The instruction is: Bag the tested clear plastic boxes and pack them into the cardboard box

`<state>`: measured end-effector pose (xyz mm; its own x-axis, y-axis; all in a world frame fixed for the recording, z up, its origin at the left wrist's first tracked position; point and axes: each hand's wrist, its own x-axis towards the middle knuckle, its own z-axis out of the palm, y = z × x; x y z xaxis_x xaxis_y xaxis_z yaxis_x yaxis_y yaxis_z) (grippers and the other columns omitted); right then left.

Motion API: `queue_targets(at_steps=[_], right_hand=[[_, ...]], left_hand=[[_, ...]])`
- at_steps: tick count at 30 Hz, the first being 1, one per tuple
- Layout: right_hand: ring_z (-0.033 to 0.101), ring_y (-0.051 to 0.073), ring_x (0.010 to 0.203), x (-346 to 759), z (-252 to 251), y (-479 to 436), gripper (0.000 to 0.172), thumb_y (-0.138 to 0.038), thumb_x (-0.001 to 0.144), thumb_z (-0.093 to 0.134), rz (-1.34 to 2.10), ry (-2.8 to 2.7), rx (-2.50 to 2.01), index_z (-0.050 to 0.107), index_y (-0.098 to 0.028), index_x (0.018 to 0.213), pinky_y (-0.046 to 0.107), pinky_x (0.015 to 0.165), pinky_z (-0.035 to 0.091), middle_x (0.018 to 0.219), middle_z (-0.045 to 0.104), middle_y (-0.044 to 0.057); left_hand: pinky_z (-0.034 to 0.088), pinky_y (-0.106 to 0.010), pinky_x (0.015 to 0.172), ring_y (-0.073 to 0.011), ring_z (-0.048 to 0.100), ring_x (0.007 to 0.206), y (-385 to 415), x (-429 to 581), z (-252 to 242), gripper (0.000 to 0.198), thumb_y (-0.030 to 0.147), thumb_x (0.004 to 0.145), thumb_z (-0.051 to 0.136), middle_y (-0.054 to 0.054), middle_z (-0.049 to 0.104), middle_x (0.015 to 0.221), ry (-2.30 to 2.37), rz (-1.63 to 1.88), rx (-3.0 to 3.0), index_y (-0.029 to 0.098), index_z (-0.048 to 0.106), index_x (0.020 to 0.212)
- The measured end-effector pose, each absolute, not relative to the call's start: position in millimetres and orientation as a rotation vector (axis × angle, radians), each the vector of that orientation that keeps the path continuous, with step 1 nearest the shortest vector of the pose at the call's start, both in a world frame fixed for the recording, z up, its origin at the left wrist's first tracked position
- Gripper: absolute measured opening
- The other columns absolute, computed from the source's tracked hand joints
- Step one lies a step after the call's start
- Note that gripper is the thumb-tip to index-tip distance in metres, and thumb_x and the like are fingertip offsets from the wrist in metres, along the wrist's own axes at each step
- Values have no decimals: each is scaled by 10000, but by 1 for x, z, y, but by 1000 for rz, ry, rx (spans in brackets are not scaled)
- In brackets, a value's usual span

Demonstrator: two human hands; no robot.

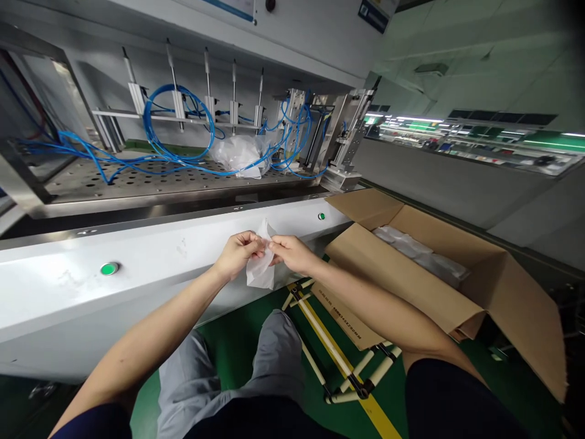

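A small translucent white plastic bag hangs between my two hands, in front of the machine's white front panel. My left hand pinches it from the left with thumb and fingers. From the other side my right hand grips the bag near its upper part, the fingertips of both hands almost meeting. Its top corner sticks up above my fingers and its lower part hangs loose. Whether anything is inside the bag I cannot tell.
A metal machine bed with blue air hoses and crumpled plastic bags lies ahead. Green buttons sit on the front panel. At right, an open cardboard box holds white bagged items above a tube frame.
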<state>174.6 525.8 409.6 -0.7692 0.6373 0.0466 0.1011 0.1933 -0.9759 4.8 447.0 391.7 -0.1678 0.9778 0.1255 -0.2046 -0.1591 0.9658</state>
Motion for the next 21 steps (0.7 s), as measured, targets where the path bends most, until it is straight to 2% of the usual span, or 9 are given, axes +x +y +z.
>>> queue_targets(at_steps=[3, 7, 11, 15, 18, 21], right_hand=[[636, 135, 753, 174, 412, 525, 561, -657, 714, 828, 1629, -1912, -734, 605, -144, 755, 297, 731, 623, 774, 621, 11], [615, 117, 716, 174, 417, 523, 563, -642, 658, 877, 1612, -1773, -779, 639, -142, 760, 264, 669, 597, 769, 631, 2], [582, 106, 691, 171, 416, 522, 579, -624, 584, 921, 1617, -1679, -809, 632, -145, 733, 250, 650, 566, 733, 612, -8], [570, 111, 689, 167, 412, 522, 618, -656, 535, 924, 1668, -1633, -792, 624, -146, 716, 257, 655, 547, 719, 601, -8], [564, 116, 685, 167, 409, 521, 617, -657, 541, 916, 1662, -1631, -793, 608, -153, 716, 258, 637, 526, 722, 591, -9], [530, 106, 652, 170, 408, 524, 597, -655, 574, 898, 1597, -1652, -803, 594, -160, 714, 248, 616, 493, 695, 560, -21]], left_hand=[[456, -236, 647, -133, 592, 678, 448, 5, 391, 520, 587, 634, 894, -46, 656, 729, 1078, 1532, 1049, 150, 640, 754], [444, -236, 690, -115, 560, 713, 447, 5, 389, 534, 590, 639, 906, -36, 643, 759, 1110, 1560, 1081, 144, 643, 771], [483, -262, 765, -148, 601, 857, 444, 7, 392, 601, 641, 663, 889, -61, 660, 948, 1105, 1454, 1186, 147, 681, 934], [527, -286, 751, -172, 615, 878, 443, 8, 393, 640, 608, 602, 936, -50, 633, 961, 1088, 1366, 1224, 163, 638, 952], [542, -307, 731, -180, 623, 843, 448, 4, 388, 627, 655, 632, 872, -67, 647, 957, 1120, 1378, 1204, 154, 642, 930], [500, -297, 684, -156, 589, 717, 454, -7, 380, 547, 632, 667, 807, -59, 643, 839, 1220, 1467, 1205, 149, 628, 854]])
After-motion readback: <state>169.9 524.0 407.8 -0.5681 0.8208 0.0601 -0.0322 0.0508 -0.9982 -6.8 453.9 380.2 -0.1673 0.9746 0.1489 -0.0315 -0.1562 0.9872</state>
